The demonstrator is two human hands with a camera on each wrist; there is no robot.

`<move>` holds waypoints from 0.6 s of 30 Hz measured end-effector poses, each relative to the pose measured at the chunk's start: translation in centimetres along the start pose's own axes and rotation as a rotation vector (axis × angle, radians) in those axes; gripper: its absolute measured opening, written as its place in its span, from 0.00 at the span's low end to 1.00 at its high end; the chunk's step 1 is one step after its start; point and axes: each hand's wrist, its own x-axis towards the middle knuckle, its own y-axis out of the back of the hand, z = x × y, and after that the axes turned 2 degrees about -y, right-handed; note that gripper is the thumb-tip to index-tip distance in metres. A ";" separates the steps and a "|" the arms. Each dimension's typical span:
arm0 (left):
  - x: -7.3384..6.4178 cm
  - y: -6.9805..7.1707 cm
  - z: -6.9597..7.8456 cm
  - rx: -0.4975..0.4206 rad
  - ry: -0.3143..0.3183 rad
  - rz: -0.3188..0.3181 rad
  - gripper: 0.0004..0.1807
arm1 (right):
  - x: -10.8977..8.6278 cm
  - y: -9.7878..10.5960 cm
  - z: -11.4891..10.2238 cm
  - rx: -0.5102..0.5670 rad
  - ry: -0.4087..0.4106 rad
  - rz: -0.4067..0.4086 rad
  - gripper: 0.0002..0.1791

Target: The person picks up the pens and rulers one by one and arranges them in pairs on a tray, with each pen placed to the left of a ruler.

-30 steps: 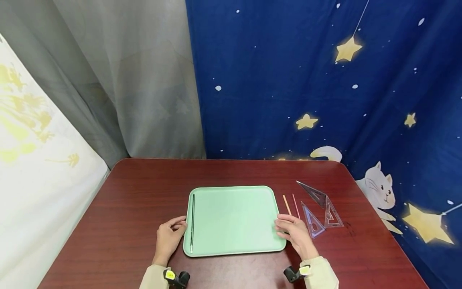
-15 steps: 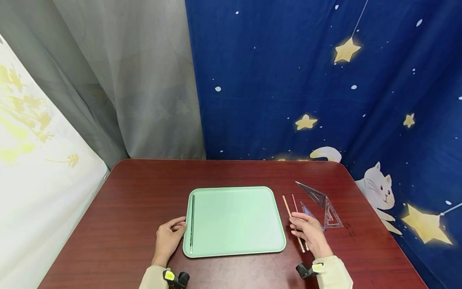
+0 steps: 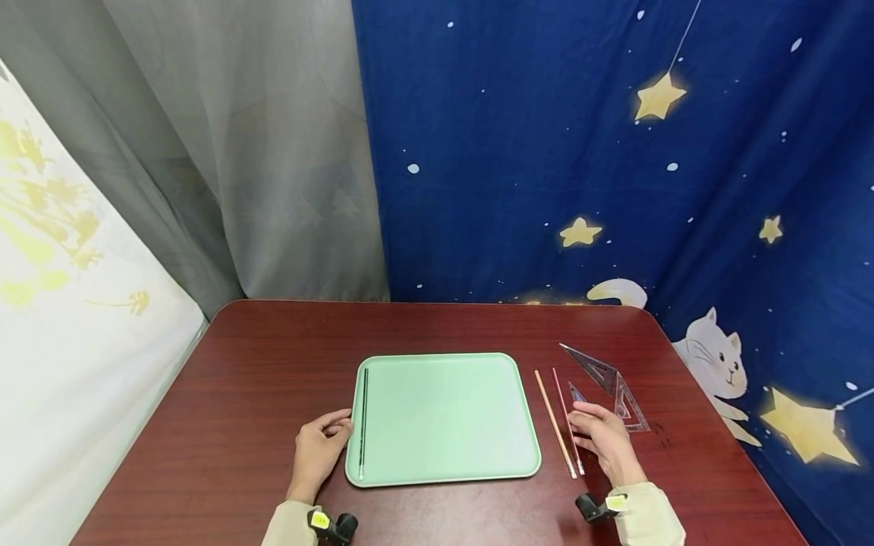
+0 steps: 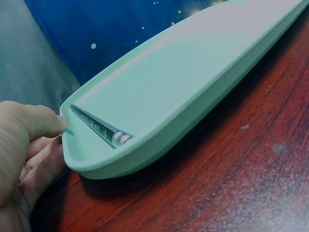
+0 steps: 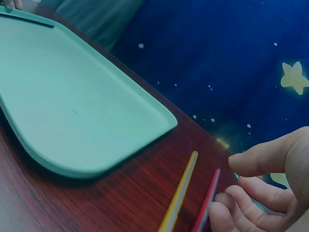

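Note:
A light green tray (image 3: 447, 417) lies on the table, with a black pencil (image 4: 99, 126) inside along its left side. My left hand (image 3: 320, 451) grips the tray's left edge, thumb on the rim and fingers at the outer wall. To the right of the tray lie a yellow pencil (image 3: 554, 422) and a red pencil (image 5: 207, 200), side by side. My right hand (image 3: 606, 440) hovers at the red pencil, fingers loosely bent and holding nothing; whether it touches the pencil I cannot tell. It mostly hides a bluish clear set square (image 3: 576, 393).
Behind and right of my right hand, two more clear set squares lie on the table, one long and narrow (image 3: 592, 368) and one wider (image 3: 640, 422). The dark red tabletop (image 3: 273, 341) reaches back to a grey curtain and a blue starry curtain (image 3: 505, 152).
My right hand has left the tray's right edge and moved right, past the yellow pencil to the red one, uncovering both pencils and covering the bluish set square. The left hand has stayed put.

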 end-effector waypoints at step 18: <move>0.1 -0.1 0.1 0.001 -0.005 -0.019 0.13 | 1.1 2.0 0.5 -0.186 -0.006 0.106 0.32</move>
